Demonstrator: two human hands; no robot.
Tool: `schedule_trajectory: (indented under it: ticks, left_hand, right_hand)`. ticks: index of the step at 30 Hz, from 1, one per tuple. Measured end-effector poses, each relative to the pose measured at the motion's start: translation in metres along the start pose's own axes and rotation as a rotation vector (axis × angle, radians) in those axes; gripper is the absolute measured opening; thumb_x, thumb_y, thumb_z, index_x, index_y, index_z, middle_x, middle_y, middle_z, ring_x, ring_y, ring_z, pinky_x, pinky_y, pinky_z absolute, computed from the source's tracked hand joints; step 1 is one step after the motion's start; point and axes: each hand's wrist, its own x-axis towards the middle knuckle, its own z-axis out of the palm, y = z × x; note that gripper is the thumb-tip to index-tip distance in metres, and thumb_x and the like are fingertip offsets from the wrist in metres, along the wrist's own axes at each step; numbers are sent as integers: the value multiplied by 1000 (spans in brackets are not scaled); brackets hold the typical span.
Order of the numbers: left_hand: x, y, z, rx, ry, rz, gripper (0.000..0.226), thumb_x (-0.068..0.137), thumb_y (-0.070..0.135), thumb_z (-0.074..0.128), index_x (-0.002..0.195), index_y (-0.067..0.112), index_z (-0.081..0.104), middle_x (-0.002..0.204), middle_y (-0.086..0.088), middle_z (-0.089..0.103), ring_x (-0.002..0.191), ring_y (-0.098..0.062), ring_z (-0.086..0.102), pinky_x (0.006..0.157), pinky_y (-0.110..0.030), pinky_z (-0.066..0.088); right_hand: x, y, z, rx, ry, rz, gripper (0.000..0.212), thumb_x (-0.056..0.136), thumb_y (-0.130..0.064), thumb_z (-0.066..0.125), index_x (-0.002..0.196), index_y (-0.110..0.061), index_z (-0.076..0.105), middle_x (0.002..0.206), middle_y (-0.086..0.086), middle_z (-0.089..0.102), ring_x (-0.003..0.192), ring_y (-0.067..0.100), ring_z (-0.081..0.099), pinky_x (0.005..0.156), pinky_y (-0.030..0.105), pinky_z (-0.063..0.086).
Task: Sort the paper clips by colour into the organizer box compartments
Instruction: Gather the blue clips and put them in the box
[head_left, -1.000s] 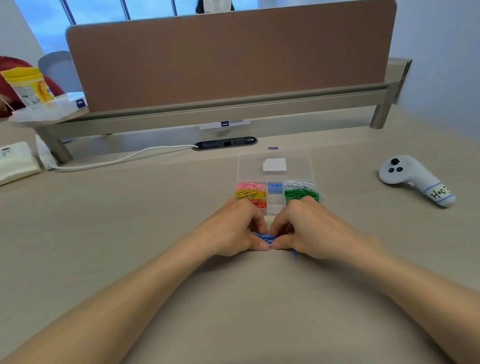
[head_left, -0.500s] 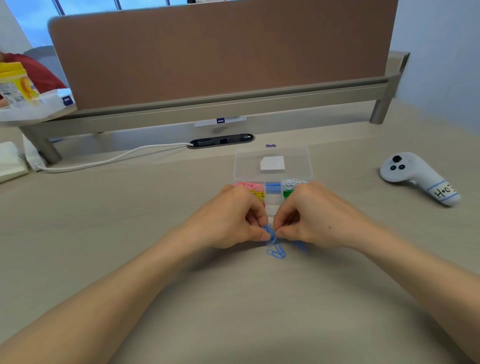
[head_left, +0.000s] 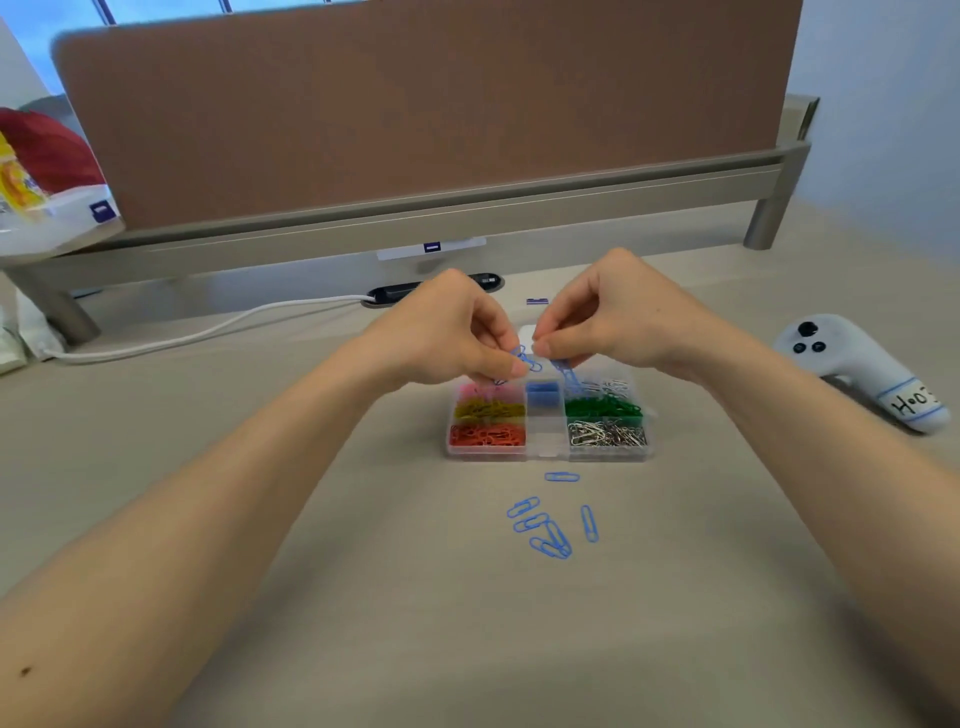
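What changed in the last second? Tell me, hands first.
The left hand and right hand rose off the table and moved away, over the organizer box, each pinching blue paper clips. Some loose blue clips, earlier under the hands, lie uncovered before the box. Box, controller and cable stayed put.
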Motion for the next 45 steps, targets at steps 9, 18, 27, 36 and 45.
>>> schedule_trajectory:
  ticks: [9,18,27,36,45]
  left_hand:
    - [34,-22,3,-267,125,-107,13,72,10,84,74,7,71,67,-7,73,61,-13,69,62,-19,56]
    - [46,-33,2,-339,150,-120,16,69,10,85,77,6,72,69,-9,73,66,-18,70,66,-24,59]
    - [45,-32,4,-334,129,-116,15,70,9,85,75,7,71,71,-11,74,62,-16,69,65,-23,59]
    - [47,-30,14,-235,105,-101,14,73,8,84,79,3,72,70,-12,73,60,-15,68,64,-22,58]
    - [54,-14,30,192,27,-21,11,73,20,84,75,15,74,64,4,70,60,-12,67,64,-24,54]
  right_hand:
    - [31,50,23,86,204,25,8,76,-4,80,73,-11,77,68,8,73,66,25,72,77,43,61]
    - [30,58,28,151,110,3,9,75,4,79,80,-2,75,68,11,71,60,16,66,70,34,59]
    - [32,55,22,-41,-1,-2,15,73,-7,85,74,-19,76,69,1,74,61,7,68,66,17,54]
    - [34,59,12,-111,-11,12,14,74,-11,84,81,-21,77,74,-2,75,68,7,68,74,23,55]
    - [34,65,-9,-53,99,29,4,83,-13,77,86,-13,78,77,0,76,70,3,67,76,20,53]
